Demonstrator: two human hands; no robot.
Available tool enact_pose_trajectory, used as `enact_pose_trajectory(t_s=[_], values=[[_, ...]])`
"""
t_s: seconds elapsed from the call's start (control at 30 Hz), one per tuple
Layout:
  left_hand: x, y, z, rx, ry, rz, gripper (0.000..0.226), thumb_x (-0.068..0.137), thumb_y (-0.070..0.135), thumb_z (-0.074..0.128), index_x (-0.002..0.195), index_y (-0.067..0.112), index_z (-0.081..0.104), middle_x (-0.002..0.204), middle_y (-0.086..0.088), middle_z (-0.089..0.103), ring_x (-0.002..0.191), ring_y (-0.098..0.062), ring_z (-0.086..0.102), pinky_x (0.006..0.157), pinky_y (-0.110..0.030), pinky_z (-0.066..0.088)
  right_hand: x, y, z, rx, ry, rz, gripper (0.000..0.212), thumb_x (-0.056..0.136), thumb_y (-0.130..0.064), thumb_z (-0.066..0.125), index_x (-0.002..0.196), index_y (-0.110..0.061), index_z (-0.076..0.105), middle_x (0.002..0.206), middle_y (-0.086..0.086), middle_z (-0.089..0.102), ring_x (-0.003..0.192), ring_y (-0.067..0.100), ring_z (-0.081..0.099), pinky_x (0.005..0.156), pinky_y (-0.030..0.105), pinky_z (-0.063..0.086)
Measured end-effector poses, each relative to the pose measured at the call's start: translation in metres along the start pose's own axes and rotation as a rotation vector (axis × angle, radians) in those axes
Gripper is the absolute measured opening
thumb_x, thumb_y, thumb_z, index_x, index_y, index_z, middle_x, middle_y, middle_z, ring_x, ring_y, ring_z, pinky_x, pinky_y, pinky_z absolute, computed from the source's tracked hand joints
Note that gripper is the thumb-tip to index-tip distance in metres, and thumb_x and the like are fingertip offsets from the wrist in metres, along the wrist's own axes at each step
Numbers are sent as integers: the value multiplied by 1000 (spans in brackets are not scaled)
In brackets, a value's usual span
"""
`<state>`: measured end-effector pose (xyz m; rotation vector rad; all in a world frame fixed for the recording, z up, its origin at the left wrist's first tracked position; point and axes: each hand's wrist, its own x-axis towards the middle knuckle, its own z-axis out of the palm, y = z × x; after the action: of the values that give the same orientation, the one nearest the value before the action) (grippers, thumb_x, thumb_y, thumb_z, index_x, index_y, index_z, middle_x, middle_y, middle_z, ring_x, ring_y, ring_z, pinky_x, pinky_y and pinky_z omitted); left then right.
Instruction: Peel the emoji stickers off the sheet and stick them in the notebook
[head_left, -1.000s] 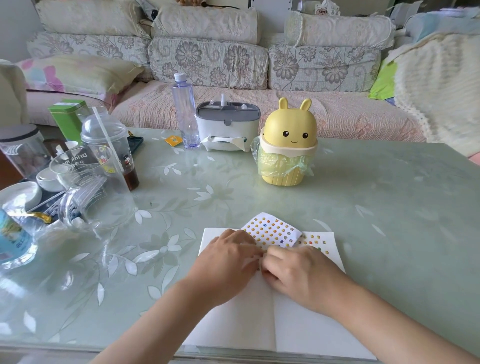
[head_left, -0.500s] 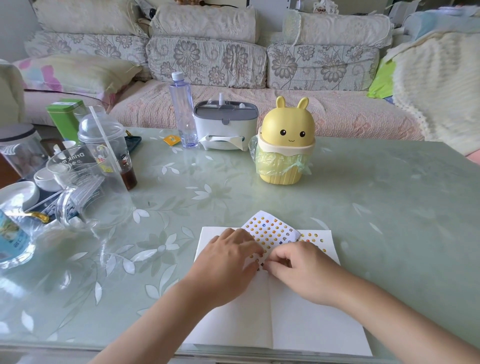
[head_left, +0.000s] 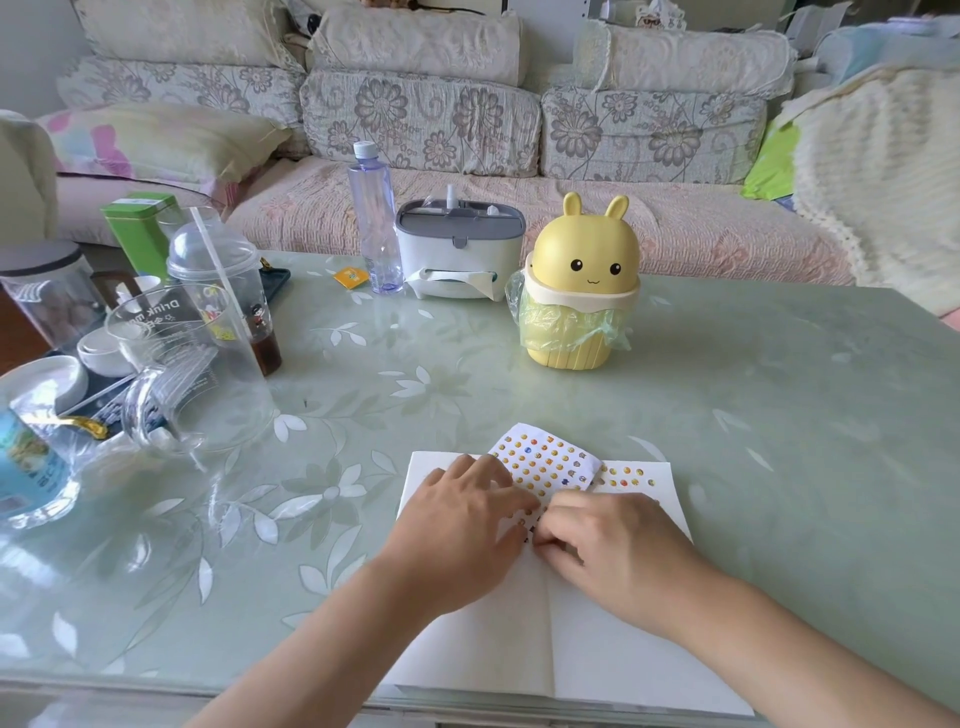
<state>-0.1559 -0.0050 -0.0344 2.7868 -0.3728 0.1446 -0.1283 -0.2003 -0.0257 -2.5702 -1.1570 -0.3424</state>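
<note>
The open notebook lay at the near edge of the table, white pages up. Both hands met over its spine: the left hand gripped the near edge of the sticker sheet with bent fingers, and the right hand curled its fingertips in to pinch at that same edge — whether a sticker sat between them could not be told. The sheet lay tilted across the notebook's top. A row of stickers sat on the right page. Further back stood a yellow rabbit bin and a tissue box — then the sofa.
</note>
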Motion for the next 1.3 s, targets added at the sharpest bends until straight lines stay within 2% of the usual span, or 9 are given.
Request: enact_pose_trajectory(t_s=[0.23,0.43,0.63,0.7,0.83,1.0,1.1,1.23,1.3], values=[[2,9,-2,60,14,-57,37,97,48,45,131,44,57,127,13,49,117,-14,44,98,-28,35,-5,6,4,-106,64,-139,24,92,-30,50,73,-23,63,70,-8,52,55,14,53,41,28,40],[4,16,-3,57,10,-107,37,96,49,47,131,43,58,125,12,50,115,-14,45,95,-25,34,-16,18,11,-142,7,-199,16,83,-12,74,80,-21,61,77,-6,49,61,15,50,46,31,42],[3,17,-5,38,-7,-104,35,97,49,46,131,44,56,128,13,49,116,-14,44,96,-26,35,-19,11,11,310,59,217,10,88,-28,70,78,-29,66,72,-21,54,65,1,52,57,15,37],[2,17,-5,35,-5,-109,36,97,49,46,131,44,56,128,14,49,116,-14,44,96,-26,36,-20,11,11,253,72,148,10,88,-28,67,79,-28,65,73,-18,54,64,1,50,56,17,39],[2,18,-5,17,-1,-122,35,97,49,47,130,44,57,128,15,48,117,-13,43,95,-24,35,-19,19,13,-13,90,-183,13,95,-23,62,84,-21,68,78,-7,56,66,12,53,52,27,43],[3,20,-5,12,-5,-127,36,97,48,49,131,43,57,127,14,49,116,-14,44,92,-25,36,-21,26,17,-141,97,-274,9,90,-11,70,85,-17,65,79,-3,50,64,17,49,45,35,42],[2,20,-4,21,6,-127,36,97,48,48,131,43,57,127,14,49,114,-14,45,89,-25,35,-20,23,17,-51,99,-214,11,95,-19,63,84,-19,67,79,-5,54,64,14,52,49,30,43],[3,19,-5,58,-2,-100,35,96,49,48,129,41,59,121,10,51,110,-16,47,86,-27,37,-18,16,13,199,110,94,15,88,-38,57,79,-29,66,72,-20,51,63,-4,44,55,16,34],[3,17,-7,71,2,-74,33,96,50,48,123,38,61,115,10,54,107,-15,50,80,-26,35,-19,18,10,158,123,67,14,86,-40,58,79,-29,66,74,-18,52,62,-4,44,56,11,28]])
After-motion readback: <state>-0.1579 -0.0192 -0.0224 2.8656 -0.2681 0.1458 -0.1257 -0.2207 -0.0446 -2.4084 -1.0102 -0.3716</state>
